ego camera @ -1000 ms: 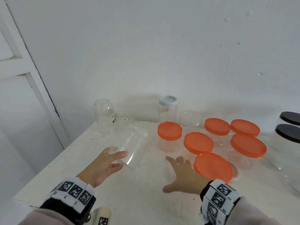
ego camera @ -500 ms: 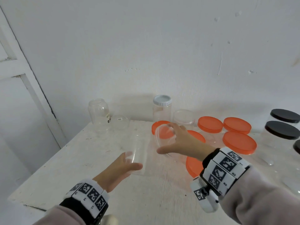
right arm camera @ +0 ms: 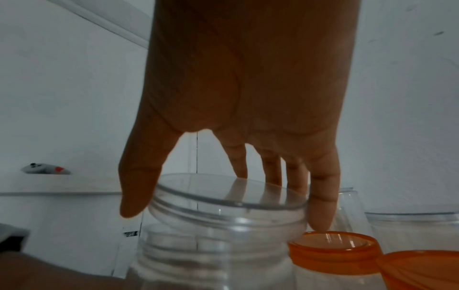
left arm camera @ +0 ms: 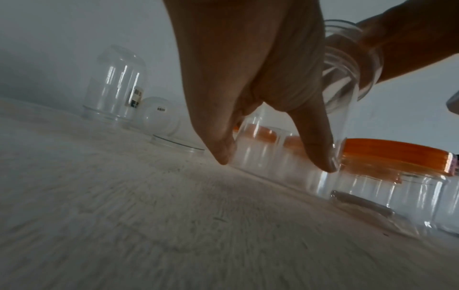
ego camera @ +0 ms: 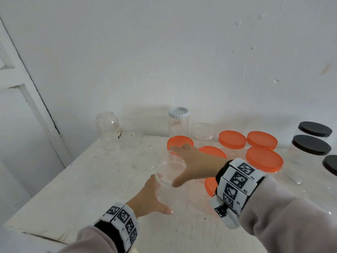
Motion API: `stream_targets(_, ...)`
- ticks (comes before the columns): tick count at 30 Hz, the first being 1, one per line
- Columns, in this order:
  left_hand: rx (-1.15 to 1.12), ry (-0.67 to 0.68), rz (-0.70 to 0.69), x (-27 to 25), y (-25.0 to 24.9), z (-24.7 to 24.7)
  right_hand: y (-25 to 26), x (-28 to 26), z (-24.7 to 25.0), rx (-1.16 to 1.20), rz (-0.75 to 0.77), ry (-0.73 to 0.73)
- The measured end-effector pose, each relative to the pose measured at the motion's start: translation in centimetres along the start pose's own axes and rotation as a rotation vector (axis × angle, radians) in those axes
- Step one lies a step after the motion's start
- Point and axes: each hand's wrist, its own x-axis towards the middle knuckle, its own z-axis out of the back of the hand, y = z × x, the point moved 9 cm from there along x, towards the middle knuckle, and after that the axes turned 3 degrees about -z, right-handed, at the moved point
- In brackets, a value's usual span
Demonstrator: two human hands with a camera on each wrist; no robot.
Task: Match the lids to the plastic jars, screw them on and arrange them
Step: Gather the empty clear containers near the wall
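The left hand (ego camera: 148,197) wraps its fingers round the body of a clear jar (ego camera: 165,187) standing near the middle of the white table (ego camera: 76,194). The right hand (ego camera: 194,163) grips a clear lid (ego camera: 170,173) by thumb and fingertips, set tilted on the jar's threaded mouth. Small barcode stickers mark an upturned jar (ego camera: 108,128) and a dome lid (ego camera: 132,138) at the far-left corner; their print is too small to read. Orange-lidded jars (ego camera: 263,159) crowd just right; bare tabletop lies left, toward the near edge.

A white table (ego camera: 76,189) stands against a white wall (ego camera: 164,52).
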Motion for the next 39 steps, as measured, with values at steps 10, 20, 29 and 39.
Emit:
stream_targets(10,-0.218,0.011,-0.132,0.0,-2.5,-0.6,1.6,0.8,-1.9,-0.227,0.002,0.120)
stream_targets(20,-0.264,-0.004,-0.227,-0.4,-3.3,-0.2,1.7,2.0,-2.5,-0.313,-0.037,0.222)
stream_targets(29,-0.292,-0.019,-0.212,-0.1,-2.0,-0.3,1.4,2.5,-2.7,-0.300,-0.062,0.223)
stream_targets(39,-0.268,-0.059,-0.170,0.2,-1.3,-0.4,1.5,2.0,-2.8,-0.358,-0.104,0.246)
